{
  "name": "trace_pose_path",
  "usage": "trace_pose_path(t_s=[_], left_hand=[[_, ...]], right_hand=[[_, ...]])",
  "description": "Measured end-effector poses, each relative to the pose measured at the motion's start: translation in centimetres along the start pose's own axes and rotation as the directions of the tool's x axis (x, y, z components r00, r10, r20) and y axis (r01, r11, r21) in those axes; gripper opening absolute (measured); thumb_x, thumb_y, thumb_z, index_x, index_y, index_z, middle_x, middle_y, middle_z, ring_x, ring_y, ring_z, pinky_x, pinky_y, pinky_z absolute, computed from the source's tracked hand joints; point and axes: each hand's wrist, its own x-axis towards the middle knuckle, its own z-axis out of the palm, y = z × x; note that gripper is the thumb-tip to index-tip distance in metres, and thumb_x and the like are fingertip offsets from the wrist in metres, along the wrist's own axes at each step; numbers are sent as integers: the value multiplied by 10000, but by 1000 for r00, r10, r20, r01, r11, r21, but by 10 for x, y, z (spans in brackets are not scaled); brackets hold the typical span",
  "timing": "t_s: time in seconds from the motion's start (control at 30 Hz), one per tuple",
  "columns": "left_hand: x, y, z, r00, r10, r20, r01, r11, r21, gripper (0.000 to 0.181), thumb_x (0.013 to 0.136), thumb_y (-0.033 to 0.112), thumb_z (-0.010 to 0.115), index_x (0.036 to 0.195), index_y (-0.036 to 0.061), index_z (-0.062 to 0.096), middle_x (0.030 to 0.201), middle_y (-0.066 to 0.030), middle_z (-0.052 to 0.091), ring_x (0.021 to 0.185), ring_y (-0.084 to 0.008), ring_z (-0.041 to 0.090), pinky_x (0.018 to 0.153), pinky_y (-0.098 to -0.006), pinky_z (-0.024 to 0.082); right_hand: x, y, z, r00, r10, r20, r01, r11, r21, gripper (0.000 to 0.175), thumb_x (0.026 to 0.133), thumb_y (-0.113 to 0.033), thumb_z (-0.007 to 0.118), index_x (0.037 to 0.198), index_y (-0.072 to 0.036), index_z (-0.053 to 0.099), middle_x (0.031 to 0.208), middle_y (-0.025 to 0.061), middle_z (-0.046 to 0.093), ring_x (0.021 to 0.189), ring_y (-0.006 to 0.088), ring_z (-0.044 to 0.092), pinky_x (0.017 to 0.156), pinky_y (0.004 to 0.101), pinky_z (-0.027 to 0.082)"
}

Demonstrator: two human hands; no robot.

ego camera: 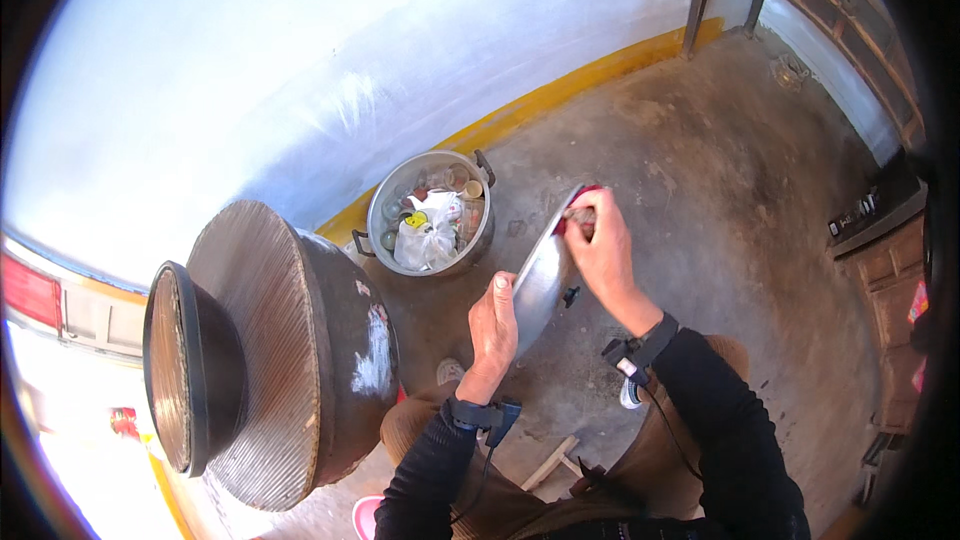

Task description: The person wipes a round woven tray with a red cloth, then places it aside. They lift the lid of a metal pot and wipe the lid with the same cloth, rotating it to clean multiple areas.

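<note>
A round metal pot lid [541,289] with a dark knob is held up on edge before me. My left hand [496,326] grips its near rim, thumb on top. My right hand [600,247] presses a dark red cloth [586,202] to the far rim, its fingers curled around the cloth. Beyond the lid, to the left, a large two-handled metal pot [487,221] stands on the floor by the wall. Glass jars and a knotted white plastic bag [427,240] lie in that pot. The lid's inner face cannot be seen well.
At the left stands a big dark vat [360,360] under a ribbed round cover [255,330], with a smaller covered vessel [176,375] on top. A pink-rimmed basin [366,516] and a wooden stool part [551,463] are near my legs. Wooden furniture [892,315] stands at the right.
</note>
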Motion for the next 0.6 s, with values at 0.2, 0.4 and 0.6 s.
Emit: trace_pose_path(t_s=[0.2, 0.4, 0.6], left_hand=[[6, -5, 2, 992, -124, 1, 123, 990, -63, 690, 1182, 533, 264, 1050, 17, 702, 902, -216, 703, 853, -413, 652, 832, -474, 507], [-1, 1, 0, 996, -69, -50, 70, 997, 30, 708, 1169, 562, 297, 1084, 0, 720, 927, -242, 722, 893, -447, 677, 854, -489, 514], [8, 0, 0, 976, -206, -74, 208, 978, 22, 688, 1169, 540, 318, 1115, -8, 731, 966, -272, 735, 944, -473, 687, 862, -509, 518]], right_hand=[[-32, -12, 10, 917, -313, 245, 293, 949, 118, 279, 818, 33, 734, 1037, -75, 599, 974, 131, 641, 935, 361, 637, 819, 476, 502], [-1, -16, 1, 998, -57, -3, 57, 998, -30, 219, 869, 32, 698, 1046, -53, 601, 999, 171, 650, 937, 408, 634, 815, 494, 510], [-13, -41, 2, 920, -306, 244, 289, 952, 103, 319, 797, 57, 713, 1064, -51, 575, 1017, 156, 643, 1004, 391, 632, 867, 488, 501]])
